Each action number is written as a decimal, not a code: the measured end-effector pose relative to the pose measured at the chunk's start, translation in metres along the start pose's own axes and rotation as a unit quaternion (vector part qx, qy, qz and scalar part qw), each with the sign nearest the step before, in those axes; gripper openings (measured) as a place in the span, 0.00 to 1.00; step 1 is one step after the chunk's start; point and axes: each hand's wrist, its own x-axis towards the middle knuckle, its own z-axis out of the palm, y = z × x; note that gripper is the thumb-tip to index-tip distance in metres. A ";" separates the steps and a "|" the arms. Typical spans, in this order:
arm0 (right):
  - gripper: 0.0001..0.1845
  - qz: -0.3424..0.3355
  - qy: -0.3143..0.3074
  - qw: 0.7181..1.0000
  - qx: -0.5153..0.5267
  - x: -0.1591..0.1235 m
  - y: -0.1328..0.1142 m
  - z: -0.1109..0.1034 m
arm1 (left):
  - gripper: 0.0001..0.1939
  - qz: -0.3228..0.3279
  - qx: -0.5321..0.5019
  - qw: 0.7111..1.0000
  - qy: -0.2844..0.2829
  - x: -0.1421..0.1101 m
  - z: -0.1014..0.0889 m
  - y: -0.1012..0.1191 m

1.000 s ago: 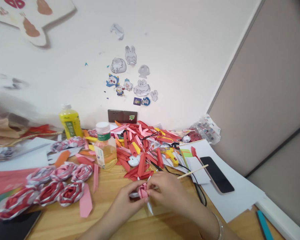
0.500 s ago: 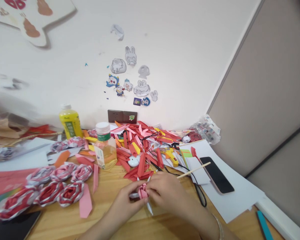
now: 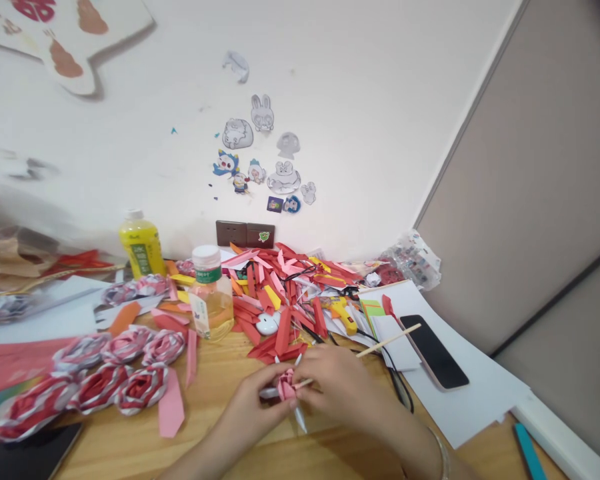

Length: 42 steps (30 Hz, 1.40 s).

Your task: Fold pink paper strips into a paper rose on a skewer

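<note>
Between my hands is a small pink folded-paper rose [image 3: 286, 385] with white pointed paper strips sticking out around it. My left hand [image 3: 260, 400] is closed on its left side, thumb at the front. In my right hand [image 3: 333, 383] is a thin wooden stick [image 3: 390, 340]; its near tip shows at the rose's right edge, and its long end points up to the right. Whether the right fingers also pinch the paper I cannot tell. Finished red, pink and white paper roses [image 3: 143, 389] lie to the left, beside a flat pink paper strip [image 3: 171, 407].
Behind my hands spreads a heap of folded red, pink and yellow strips [image 3: 283, 327]. A bottle [image 3: 213, 300] and a yellow drink bottle [image 3: 141, 247] stand left. Rightward are a yellow glue gun [image 3: 344, 313], a phone [image 3: 434, 350] on white paper [image 3: 460, 413], and a black cable [image 3: 397, 387].
The stick's near tip now shows between the right fingers and the pink rose; it was hidden before. The right fingers have shifted slightly, and the left hand stays nearly still.
</note>
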 end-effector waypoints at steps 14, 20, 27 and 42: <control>0.06 0.003 -0.017 0.999 0.045 0.000 0.003 0.001 | 0.16 -0.007 -0.003 1.000 -0.004 -0.001 0.001 0.002; 0.09 -0.005 -0.029 1.000 0.001 0.004 0.004 0.004 | 0.15 -0.001 0.001 1.000 -0.010 -0.001 0.000 0.004; 0.10 0.005 -0.022 1.000 -0.015 0.006 0.003 0.007 | 0.16 -0.007 0.002 1.000 -0.003 -0.002 0.001 0.005; 0.07 -0.001 -0.014 1.000 -0.014 0.005 0.002 0.007 | 0.16 -0.003 0.001 1.000 -0.021 -0.002 0.001 0.007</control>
